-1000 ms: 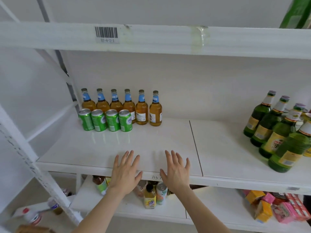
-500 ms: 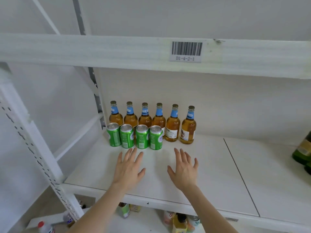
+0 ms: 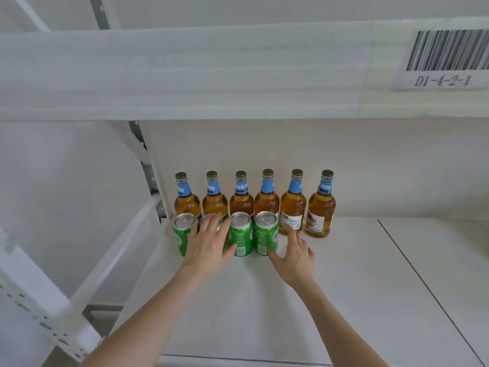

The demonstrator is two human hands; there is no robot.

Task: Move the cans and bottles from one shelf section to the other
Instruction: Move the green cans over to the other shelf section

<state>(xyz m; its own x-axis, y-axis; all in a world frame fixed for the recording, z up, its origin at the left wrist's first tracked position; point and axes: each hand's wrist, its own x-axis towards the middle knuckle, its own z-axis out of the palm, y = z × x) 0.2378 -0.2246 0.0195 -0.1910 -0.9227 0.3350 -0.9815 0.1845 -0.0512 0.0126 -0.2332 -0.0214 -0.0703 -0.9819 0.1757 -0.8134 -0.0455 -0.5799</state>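
Hands hovered at green aluminium cans (image 3: 240, 235), centre frame.
Left hand (image 3: 209, 247) splayed over one, right hand (image 3: 293, 254) spread beside another, neither gripping; a nudge could topple tight-packed neighbours.

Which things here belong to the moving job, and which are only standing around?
For the job: four green cans, six amber bottles, left hand and right hand, both open at the cans.
Not for the job: barcode label, upper shelf beam, upright post.
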